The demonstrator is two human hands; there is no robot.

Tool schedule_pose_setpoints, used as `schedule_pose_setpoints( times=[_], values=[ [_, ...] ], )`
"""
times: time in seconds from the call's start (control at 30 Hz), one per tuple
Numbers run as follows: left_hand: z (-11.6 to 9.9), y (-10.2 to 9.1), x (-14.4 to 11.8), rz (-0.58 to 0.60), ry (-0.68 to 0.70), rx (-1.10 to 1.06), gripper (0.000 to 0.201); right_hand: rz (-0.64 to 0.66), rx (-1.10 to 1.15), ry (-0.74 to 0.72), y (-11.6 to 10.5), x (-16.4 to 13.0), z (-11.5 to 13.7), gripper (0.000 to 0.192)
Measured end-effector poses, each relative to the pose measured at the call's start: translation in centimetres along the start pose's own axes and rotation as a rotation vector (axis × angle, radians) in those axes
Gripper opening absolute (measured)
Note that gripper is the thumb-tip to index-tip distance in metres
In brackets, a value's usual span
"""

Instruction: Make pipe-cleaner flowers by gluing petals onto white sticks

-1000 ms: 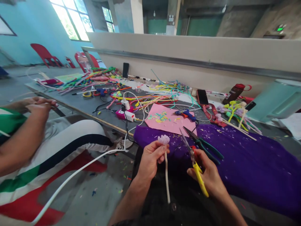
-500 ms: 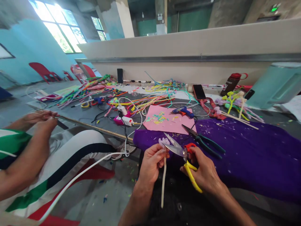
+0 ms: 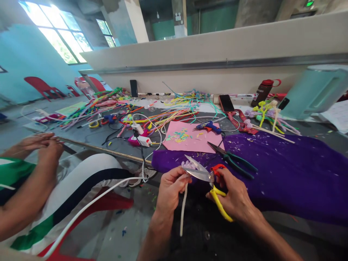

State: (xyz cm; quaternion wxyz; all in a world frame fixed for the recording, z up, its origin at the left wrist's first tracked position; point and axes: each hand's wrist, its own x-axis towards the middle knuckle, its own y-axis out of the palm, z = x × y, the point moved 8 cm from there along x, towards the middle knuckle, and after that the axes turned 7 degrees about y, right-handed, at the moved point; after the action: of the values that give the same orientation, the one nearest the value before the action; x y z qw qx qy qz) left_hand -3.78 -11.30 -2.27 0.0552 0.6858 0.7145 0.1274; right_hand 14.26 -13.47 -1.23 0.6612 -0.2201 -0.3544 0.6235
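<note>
My left hand (image 3: 172, 186) pinches a pipe-cleaner flower near its head. Its pale lilac fuzzy head (image 3: 188, 165) pokes out above my fingertips, and a cream stem (image 3: 183, 210) hangs down below them. Scissors (image 3: 201, 174) with one red and one yellow handle are in my right hand (image 3: 234, 194), fingers through the handles. The blades are parted and point left, at the lilac head; whether they touch it I cannot tell. Just beyond my right hand, dark green-handled pliers (image 3: 235, 159) lie on a purple cloth (image 3: 288, 174).
A pink sheet (image 3: 174, 144) carries small cut bits and a blue glue gun (image 3: 208, 127). Left of it lies a power strip (image 3: 140, 140) with cables. Pipe cleaners (image 3: 171, 117), a phone (image 3: 225, 104), a bottle (image 3: 263, 93) and a teal jug (image 3: 310, 94) stand farther back. A co-worker's hands (image 3: 45, 143) are at left.
The whole view has shifted slightly. Both my hands, the flower and the scissors keep nearly the same places relative to each other, with the blades still parted at the lilac head.
</note>
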Motion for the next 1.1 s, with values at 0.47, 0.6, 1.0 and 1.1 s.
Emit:
schedule_pose_setpoints(
  times=[0.47, 0.6, 1.0, 1.1],
  values=[
    [1.5, 0.9, 0.0, 0.025, -0.158, -0.258, 0.020, 0.015, 0.042, -0.008, 0.4, -0.1, 0.2, 0.038],
    [2.0, 1.6, -0.2, 0.027, -0.209, -0.328, 0.024, 0.025, 0.098, 0.027, 0.5, -0.3, 0.0, 0.039],
    [1.7, 3.1, -0.2, 0.061, -0.193, -0.343, 0.019, 0.180, 1.029, 0.137, 2.6, 0.2, 1.2, 0.036],
    [1.8, 3.0, -0.1, 0.041, -0.161, -0.300, 0.019, 0.134, 1.126, 0.154, 3.7, 0.9, 1.6, 0.035]
  ],
)
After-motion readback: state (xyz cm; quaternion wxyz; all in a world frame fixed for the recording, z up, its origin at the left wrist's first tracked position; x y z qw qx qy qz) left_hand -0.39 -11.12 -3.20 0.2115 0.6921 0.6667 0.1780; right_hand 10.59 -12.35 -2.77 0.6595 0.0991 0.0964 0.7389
